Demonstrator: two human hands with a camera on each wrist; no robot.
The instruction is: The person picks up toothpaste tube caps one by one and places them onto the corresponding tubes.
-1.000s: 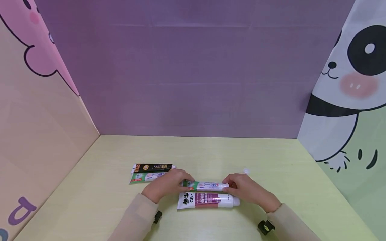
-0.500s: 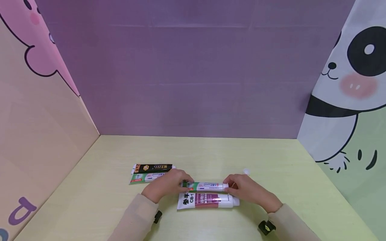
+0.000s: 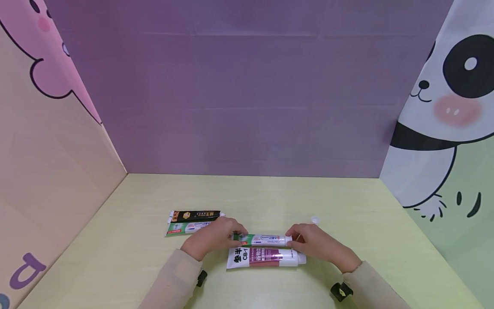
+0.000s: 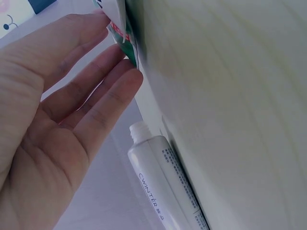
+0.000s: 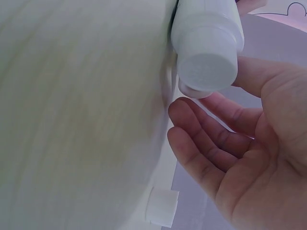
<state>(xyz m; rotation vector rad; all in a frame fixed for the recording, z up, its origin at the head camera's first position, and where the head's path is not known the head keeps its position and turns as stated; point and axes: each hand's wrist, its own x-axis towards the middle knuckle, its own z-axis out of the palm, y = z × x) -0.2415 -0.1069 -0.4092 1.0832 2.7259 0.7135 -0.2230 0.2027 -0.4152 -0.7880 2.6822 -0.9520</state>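
My left hand point(image 3: 216, 236) pinches the flat crimped end of a green-and-white toothpaste tube point(image 3: 266, 240), between thumb and fingers. At the tube's cap end, my right hand point(image 3: 318, 244) holds it with thumb and fingertips. The tube lies level, cap to the right, just behind a bigger white-and-purple toothpaste tube point(image 3: 266, 257). In the right wrist view the big tube's white cap point(image 5: 208, 69) hides most of the held end. The left wrist view shows the held tube's green corner point(image 4: 125, 45) at my fingertips.
Back left lie a black toothpaste tube point(image 3: 197, 216) and another green-and-white tube point(image 3: 189, 227), partly behind my left hand. A silvery tube with an uncapped nozzle point(image 4: 140, 132) shows in the left wrist view. A loose white cap point(image 3: 315, 220) sits beyond my right hand.
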